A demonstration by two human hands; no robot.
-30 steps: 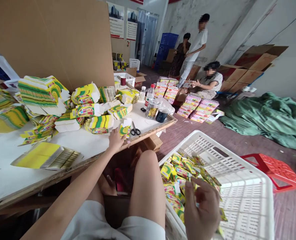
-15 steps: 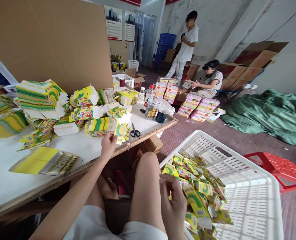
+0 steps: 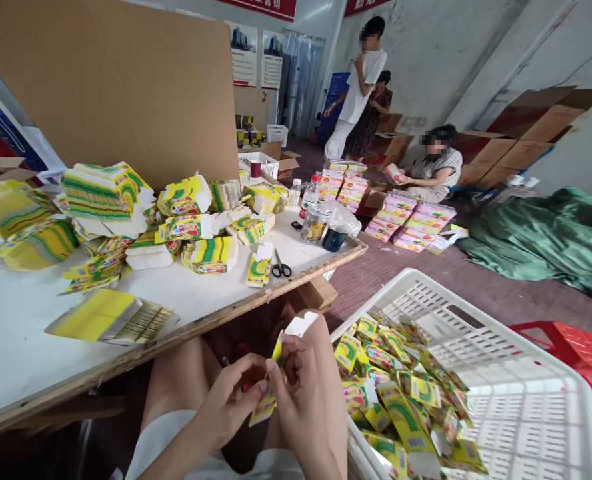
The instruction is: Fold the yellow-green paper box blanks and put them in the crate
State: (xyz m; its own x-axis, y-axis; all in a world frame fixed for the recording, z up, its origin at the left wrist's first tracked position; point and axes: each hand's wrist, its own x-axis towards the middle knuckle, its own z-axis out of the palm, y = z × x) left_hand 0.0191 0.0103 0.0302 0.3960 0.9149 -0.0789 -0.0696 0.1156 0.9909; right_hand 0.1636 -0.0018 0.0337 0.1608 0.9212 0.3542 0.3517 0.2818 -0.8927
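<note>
Over my lap, my left hand (image 3: 229, 400) and my right hand (image 3: 299, 393) both pinch one flat yellow-and-green carton blank (image 3: 281, 357), its white flap sticking up. A small pile of the same blanks (image 3: 259, 267) lies on the white table (image 3: 21, 347) by the black scissors (image 3: 280, 267). To my right, a white plastic crate (image 3: 506, 400) holds several folded yellow-green cartons (image 3: 391, 387).
Stacks of flat blanks (image 3: 106, 193) cover the table in front of a tall cardboard sheet (image 3: 126, 87). Bottles and a jar (image 3: 316, 213) stand at the table's far corner. A red stool (image 3: 576, 347) and green tarp (image 3: 541, 233) lie right. Three people are at the back.
My left hand left the table's edge with a blank and came down to my lap. My right hand swung left from the crate to meet it. Both now hold the blank.
</note>
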